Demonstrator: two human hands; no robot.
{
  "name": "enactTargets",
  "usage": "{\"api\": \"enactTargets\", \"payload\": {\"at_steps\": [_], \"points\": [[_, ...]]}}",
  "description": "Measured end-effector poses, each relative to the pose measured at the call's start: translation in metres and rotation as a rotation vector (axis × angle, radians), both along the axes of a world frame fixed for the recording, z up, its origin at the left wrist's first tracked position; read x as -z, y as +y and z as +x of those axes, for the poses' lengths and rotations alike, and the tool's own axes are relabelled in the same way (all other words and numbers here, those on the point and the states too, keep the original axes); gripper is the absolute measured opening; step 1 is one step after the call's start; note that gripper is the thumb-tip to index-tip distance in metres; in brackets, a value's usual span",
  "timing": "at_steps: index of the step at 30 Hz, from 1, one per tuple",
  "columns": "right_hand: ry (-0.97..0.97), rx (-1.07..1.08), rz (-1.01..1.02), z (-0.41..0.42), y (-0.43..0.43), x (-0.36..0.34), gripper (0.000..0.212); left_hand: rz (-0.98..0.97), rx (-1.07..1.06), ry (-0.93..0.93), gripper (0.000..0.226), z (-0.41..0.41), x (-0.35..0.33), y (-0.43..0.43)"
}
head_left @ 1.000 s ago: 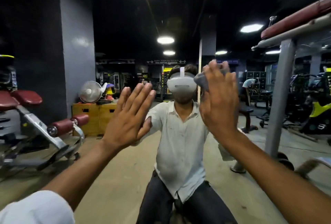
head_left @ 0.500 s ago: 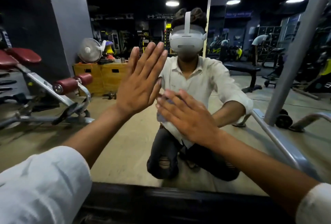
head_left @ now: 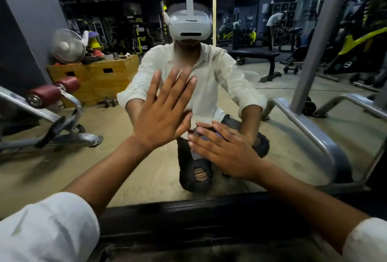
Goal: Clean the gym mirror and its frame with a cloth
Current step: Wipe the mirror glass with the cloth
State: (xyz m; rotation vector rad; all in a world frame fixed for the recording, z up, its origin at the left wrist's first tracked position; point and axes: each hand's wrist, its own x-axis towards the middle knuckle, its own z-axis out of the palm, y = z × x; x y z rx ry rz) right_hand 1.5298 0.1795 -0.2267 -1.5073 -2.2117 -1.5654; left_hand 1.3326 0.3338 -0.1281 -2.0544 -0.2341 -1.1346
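The gym mirror fills the view in front of me, and its dark bottom frame runs across the lower part. My left hand lies flat against the glass, fingers straight and spread. My right hand presses a blue-grey cloth onto the low part of the glass, fingers straight over it; only bits of cloth show between and under the fingers. My kneeling reflection sits behind both hands.
Reflected in the glass: a red-padded bench at left, wooden boxes with a fan, a grey steel machine frame at right, a black bench and a person far back.
My right hand with the cloth has swept from high on the glass down to its low part, near the frame. My view has tilted down. The left hand stays flat on the glass.
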Motion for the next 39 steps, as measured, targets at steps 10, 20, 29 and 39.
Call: {"api": "enactTargets", "payload": {"at_steps": [10,20,29,39], "points": [[0.117,0.057,0.111,0.02,-0.025,-0.041,0.06,-0.031,0.101,-0.116,0.066,0.003,-0.005,-0.006],[0.359,-0.043,0.532,0.061,-0.025,-0.276,0.062,-0.056,0.105,-0.255,0.066,0.092,-0.178,-0.067],[0.706,-0.096,0.844,0.066,-0.02,-0.302,0.068,-0.062,-0.023,-0.298,0.079,0.13,-0.184,-0.08],[0.677,0.022,0.803,0.113,-0.06,-0.326,0.072,-0.087,-0.031,-0.317,0.074,0.129,-0.19,-0.083]]}}
